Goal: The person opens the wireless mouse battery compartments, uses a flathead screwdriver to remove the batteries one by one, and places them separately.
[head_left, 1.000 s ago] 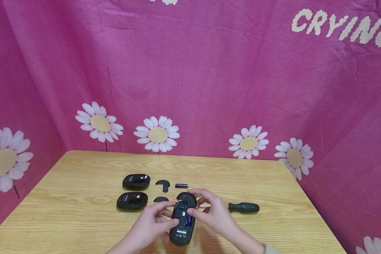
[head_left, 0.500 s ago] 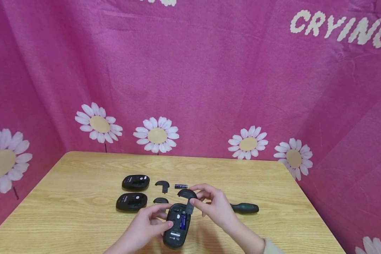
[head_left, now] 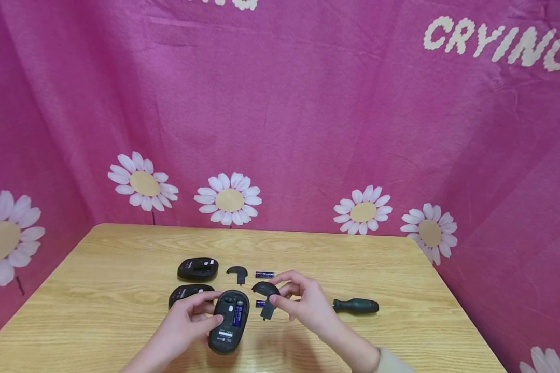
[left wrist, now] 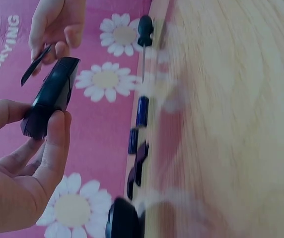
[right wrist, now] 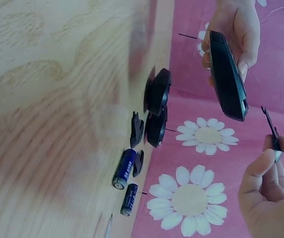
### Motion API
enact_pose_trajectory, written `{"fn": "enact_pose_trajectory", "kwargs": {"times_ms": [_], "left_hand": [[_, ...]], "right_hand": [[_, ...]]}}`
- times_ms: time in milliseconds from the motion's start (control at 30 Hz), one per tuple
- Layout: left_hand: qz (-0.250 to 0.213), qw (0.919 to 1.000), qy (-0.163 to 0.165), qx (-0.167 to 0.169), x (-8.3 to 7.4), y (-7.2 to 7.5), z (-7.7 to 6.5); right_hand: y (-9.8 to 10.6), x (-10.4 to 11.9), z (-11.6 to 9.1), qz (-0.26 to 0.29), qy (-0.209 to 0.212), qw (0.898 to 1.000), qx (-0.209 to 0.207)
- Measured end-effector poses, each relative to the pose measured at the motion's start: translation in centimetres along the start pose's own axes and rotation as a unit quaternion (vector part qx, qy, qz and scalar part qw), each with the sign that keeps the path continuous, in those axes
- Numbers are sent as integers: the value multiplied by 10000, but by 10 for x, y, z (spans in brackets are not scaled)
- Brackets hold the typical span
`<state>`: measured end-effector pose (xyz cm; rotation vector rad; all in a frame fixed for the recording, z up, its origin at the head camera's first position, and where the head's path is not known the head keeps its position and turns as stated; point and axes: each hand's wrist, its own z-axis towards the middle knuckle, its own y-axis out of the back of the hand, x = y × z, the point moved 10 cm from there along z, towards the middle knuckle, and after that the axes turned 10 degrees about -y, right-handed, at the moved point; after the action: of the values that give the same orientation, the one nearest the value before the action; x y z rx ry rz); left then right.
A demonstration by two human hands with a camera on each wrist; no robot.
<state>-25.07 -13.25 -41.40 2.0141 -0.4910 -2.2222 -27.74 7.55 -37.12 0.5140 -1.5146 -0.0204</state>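
Observation:
In the head view my left hand (head_left: 186,324) grips a black computer mouse (head_left: 225,336), underside up, with a blue battery (head_left: 238,314) in its open compartment. My right hand (head_left: 305,300) pinches a black battery cover (head_left: 267,310), a curved cap with a narrow tongue, just right of the mouse and apart from it. The left wrist view shows the mouse (left wrist: 55,94) edge-on between thumb and fingers, the cover (left wrist: 35,65) beyond it. From the right wrist, the cover (right wrist: 271,129) appears thin and edge-on, held by thumb and fingertips. Both hands are raised above the table.
Two more black mice (head_left: 198,268) lie underside up at the left, the nearer (head_left: 184,292) partly behind my left hand. A loose cover (head_left: 238,273) and a battery (head_left: 264,274) lie beside them. Another battery (head_left: 260,303) is behind the held cover. A green-handled screwdriver (head_left: 356,306) lies right.
The battery cover has come off the mouse in my right hand. My left hand has carried the mouse leftward, in front of the nearer mouse, leaving the cover apart from it.

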Motion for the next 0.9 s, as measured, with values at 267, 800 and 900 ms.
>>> {"fn": "enact_pose_trajectory", "kwargs": {"times_ms": [267,800,900], "left_hand": [[117,9989,293,-354,19,28,-6],[320,9970,523,-473,47,61,-11],[366,9967,531,-487,50,65,-12]], "right_hand": [[-17,-7,6,41,-137,9995,267],[-56,-26,19,-215,-135,9964,807],[-66,-31,21,-180,-145,9950,972]]}}
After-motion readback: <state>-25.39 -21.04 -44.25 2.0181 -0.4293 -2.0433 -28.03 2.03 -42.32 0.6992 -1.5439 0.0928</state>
